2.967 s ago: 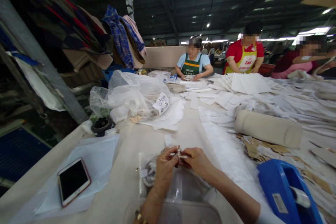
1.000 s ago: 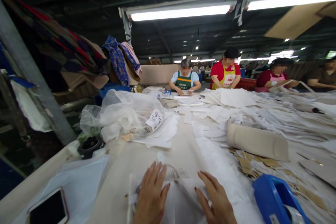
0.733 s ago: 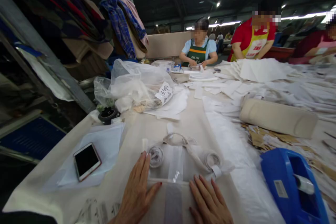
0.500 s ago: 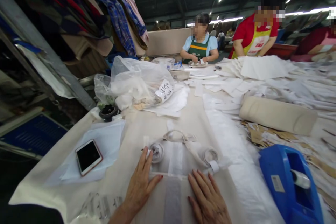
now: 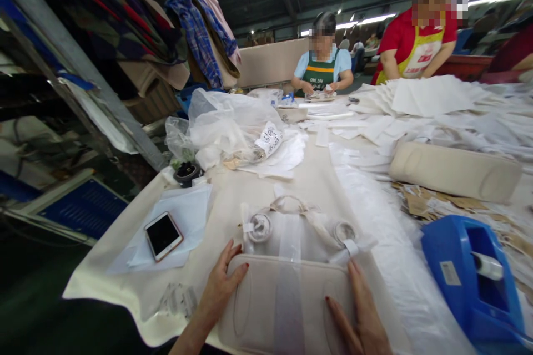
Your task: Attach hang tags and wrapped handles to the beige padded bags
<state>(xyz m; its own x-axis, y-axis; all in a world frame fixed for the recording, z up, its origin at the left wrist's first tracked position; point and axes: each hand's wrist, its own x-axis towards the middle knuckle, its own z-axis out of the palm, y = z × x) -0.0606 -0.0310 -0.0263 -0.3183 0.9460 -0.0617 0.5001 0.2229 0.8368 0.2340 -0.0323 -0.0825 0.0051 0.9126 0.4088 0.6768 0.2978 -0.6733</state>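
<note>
A cream padded cushion piece [image 5: 287, 305] lies in front of me inside a clear plastic bag [image 5: 291, 233]. Above it in the bag are coiled straps with white tags [image 5: 260, 227]. My left hand [image 5: 220, 288] grips the cushion's left edge, thumb on top and fingers curled at its side. My right hand [image 5: 362, 316] holds the right edge the same way, fingers wrapped round it.
A phone [image 5: 163, 236] lies on white sheets at the left. A blue tape dispenser [image 5: 474, 277] stands at the right, a rolled cream cushion [image 5: 453, 172] behind it. Plastic bags [image 5: 225, 133] are piled further back. Other people work at the table's far end among white sheets.
My hands pinched a tie at the bag, then lay flat on it; now they have slid to the cushion's two side edges and grip it. The view has tilted down.
</note>
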